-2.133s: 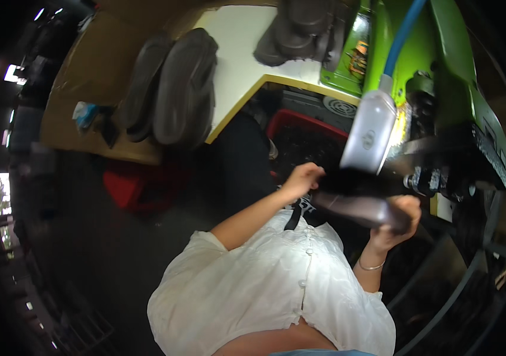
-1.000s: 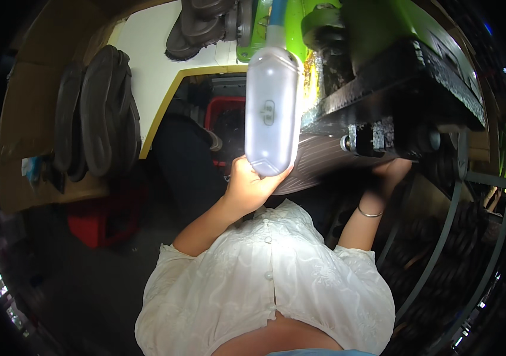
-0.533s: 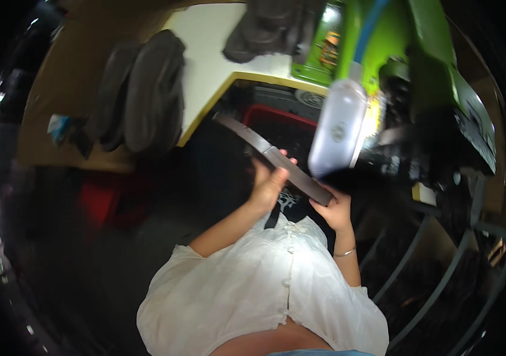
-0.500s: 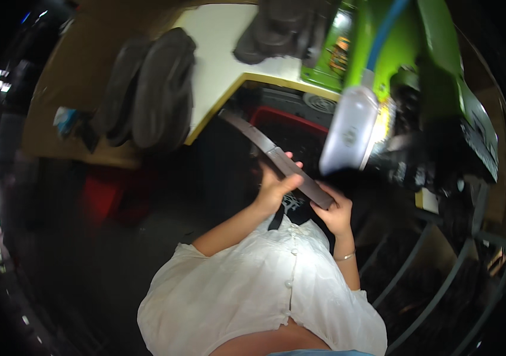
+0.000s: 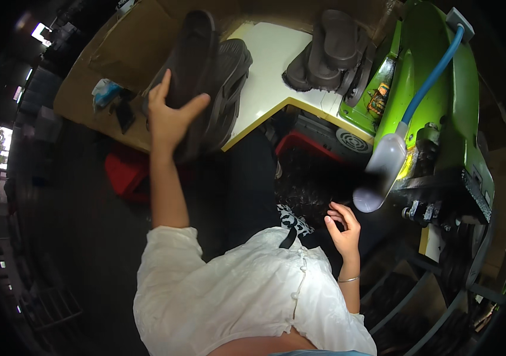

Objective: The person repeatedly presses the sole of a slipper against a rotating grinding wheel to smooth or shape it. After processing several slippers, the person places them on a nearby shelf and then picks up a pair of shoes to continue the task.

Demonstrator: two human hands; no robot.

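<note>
My left hand [image 5: 170,118] reaches to the pile at the left of the table. Its fingers are stretched and the thumb spread wide over a dark brown shoe sole [image 5: 193,50]. The sole lies lengthwise, slightly blurred, beside and partly over other dark soles [image 5: 232,77]. Whether the palm presses on it I cannot tell. My right hand [image 5: 344,227] hovers in front of my body below the lamp, with loosely bent fingers apart and nothing in them.
A green machine [image 5: 460,101] stands at the right, with a pale lamp [image 5: 380,172] on a blue flexible neck. More soles [image 5: 339,44] are stacked on the white tabletop [image 5: 265,50]. Cardboard [image 5: 122,53] borders the left. A red bin [image 5: 128,172] sits below, and a metal rack [image 5: 404,302] at lower right.
The sole held in both hands has gone to the left pile with my left hand, whose fingers have spread. My right hand has let go and stayed low. The view has shifted.
</note>
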